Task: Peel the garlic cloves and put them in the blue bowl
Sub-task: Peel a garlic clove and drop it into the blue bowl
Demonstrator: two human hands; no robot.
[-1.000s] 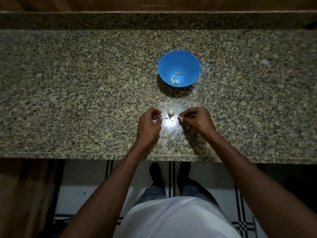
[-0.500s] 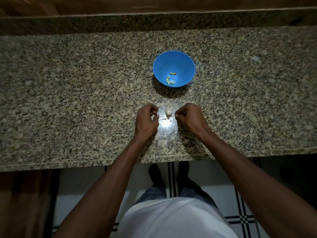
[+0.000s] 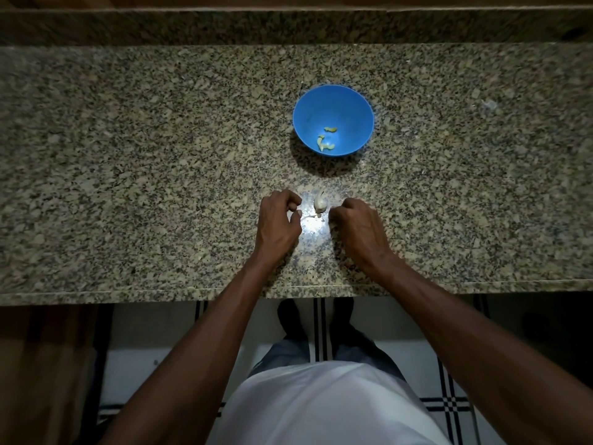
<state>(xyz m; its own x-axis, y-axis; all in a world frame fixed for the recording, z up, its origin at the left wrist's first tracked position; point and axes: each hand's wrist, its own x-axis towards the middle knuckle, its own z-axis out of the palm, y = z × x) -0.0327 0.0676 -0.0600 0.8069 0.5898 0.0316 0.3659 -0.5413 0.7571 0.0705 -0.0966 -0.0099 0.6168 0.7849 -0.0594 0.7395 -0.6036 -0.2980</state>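
The blue bowl [image 3: 333, 104] stands on the granite counter and holds three peeled garlic pieces [image 3: 325, 143]. In front of it a pale unpeeled garlic clove [image 3: 320, 203] lies on the counter between my hands. A thin strip of skin [image 3: 308, 216] runs from the clove to the thumb tip of my left hand [image 3: 278, 221], whose curled fingers pinch at it. My right hand [image 3: 354, 226] rests just right of the clove with its fingers curled under, so what it grips is hidden.
The speckled granite counter [image 3: 160, 171] runs the full width, with a raised back ledge [image 3: 288, 25] behind. Its front edge [image 3: 128, 292] lies just behind my wrists. A small pale scrap [image 3: 490, 105] lies at the far right.
My hands have drawn a little closer to the clove. My right fingers have curled under, hiding the pale piece seen in them a second ago. The view has also shifted.
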